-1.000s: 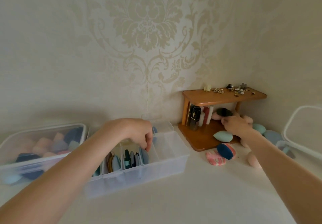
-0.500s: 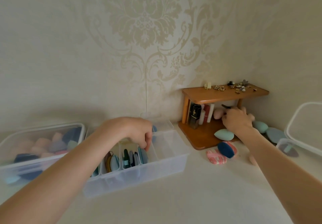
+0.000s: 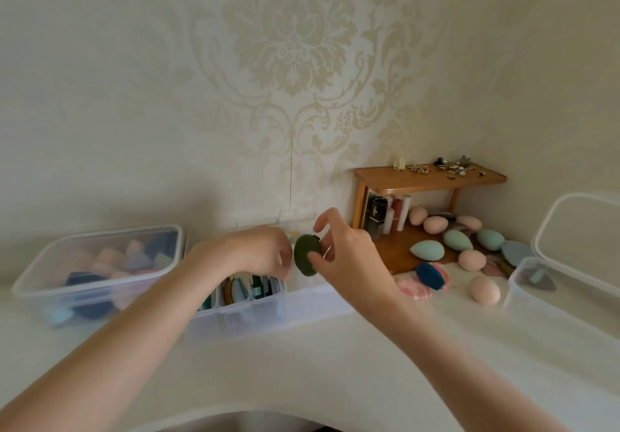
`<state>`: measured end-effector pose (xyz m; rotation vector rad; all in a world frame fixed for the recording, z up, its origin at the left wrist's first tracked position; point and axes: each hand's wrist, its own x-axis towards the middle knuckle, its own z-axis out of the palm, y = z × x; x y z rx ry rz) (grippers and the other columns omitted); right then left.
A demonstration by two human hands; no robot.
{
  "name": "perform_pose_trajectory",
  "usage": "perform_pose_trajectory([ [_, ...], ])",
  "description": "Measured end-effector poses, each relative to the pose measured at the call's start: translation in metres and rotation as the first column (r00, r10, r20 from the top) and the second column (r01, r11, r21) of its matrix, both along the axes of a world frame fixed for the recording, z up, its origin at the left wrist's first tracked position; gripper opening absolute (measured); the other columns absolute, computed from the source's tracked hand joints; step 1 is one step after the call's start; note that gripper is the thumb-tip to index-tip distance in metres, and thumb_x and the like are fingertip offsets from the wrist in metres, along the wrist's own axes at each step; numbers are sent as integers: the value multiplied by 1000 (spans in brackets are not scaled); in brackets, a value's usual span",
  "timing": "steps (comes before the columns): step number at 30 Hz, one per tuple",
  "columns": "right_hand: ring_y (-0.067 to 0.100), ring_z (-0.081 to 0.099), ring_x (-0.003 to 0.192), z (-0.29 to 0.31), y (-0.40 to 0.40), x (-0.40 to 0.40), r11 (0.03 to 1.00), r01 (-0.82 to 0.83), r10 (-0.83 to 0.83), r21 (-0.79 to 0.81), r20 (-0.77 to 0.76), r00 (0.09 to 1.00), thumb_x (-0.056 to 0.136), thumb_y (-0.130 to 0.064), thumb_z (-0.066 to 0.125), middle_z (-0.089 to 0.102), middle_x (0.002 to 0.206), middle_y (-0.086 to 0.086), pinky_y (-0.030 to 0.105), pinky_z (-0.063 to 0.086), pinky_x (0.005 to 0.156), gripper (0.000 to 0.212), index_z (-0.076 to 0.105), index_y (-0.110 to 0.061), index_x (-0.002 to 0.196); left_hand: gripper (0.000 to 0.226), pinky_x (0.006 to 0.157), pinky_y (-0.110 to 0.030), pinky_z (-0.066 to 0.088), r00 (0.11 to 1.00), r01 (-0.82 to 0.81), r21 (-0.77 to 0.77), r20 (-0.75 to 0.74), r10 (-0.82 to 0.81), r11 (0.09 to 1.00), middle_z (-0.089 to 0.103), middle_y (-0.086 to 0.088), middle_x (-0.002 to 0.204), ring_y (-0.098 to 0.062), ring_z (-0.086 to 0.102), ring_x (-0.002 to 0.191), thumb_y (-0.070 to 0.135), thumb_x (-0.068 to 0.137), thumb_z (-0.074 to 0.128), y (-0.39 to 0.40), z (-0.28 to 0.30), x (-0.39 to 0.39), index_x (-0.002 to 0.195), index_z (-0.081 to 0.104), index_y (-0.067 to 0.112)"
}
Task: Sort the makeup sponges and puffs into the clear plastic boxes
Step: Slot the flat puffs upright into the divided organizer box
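Note:
My right hand [image 3: 349, 257] pinches a dark green puff [image 3: 307, 255] above the divided clear box [image 3: 268, 310], which holds flat puffs standing on edge. My left hand [image 3: 260, 250] hovers over the same box with its fingers curled down onto the puffs inside. A second clear box [image 3: 97, 270] at the left holds several pink, blue and dark sponges. Loose sponges lie at the right: a teal egg sponge [image 3: 427, 250], pink egg sponges [image 3: 484, 289] and a navy puff [image 3: 429, 275]. A third clear box [image 3: 533, 280] stands at the far right.
A small wooden shelf [image 3: 429, 179] stands in the corner with hair clips on top and bottles underneath. A clear lid [image 3: 577, 240] leans against the right wall. The white table's front edge curves in at the bottom.
My right hand has come back from the wooden shelf to the divided box, now carrying the dark green puff. My left hand stays at the box.

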<state>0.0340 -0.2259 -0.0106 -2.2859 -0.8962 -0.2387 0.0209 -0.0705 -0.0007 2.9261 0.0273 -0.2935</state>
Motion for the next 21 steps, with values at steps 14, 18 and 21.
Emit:
perform_pose_trajectory([
  [14, 25, 54, 103, -30, 30, 8, 959, -25, 44, -281, 62, 997, 91, -22, 54, 68, 104, 11, 30, 45, 78, 20, 62, -12, 106, 28, 80, -27, 44, 995, 9, -92, 101, 1, 996, 54, 9, 96, -15, 54, 95, 21, 81, 66, 0, -2, -5, 106, 53, 17],
  [18, 23, 65, 92, -13, 21, 11, 944, -135, 143, -301, 5, 990, 94, -18, 49, 72, 103, 11, 32, 54, 86, 25, 71, -7, 99, 20, 77, -23, 42, 998, 34, -31, 44, -33, 999, 62, 5, 99, -15, 58, 98, 21, 83, 65, 0, 3, -1, 103, 66, 18],
  [21, 8, 61, 81, 6, -6, 32, 982, -10, 12, -190, 11, 1000, 94, -21, 50, 71, 104, 0, 17, 49, 75, 24, 69, -13, 105, 16, 82, -27, 47, 998, 51, -24, -28, -52, 998, 68, 2, 104, -16, 61, 99, 22, 86, 61, 0, 9, 7, 98, 70, 16],
])
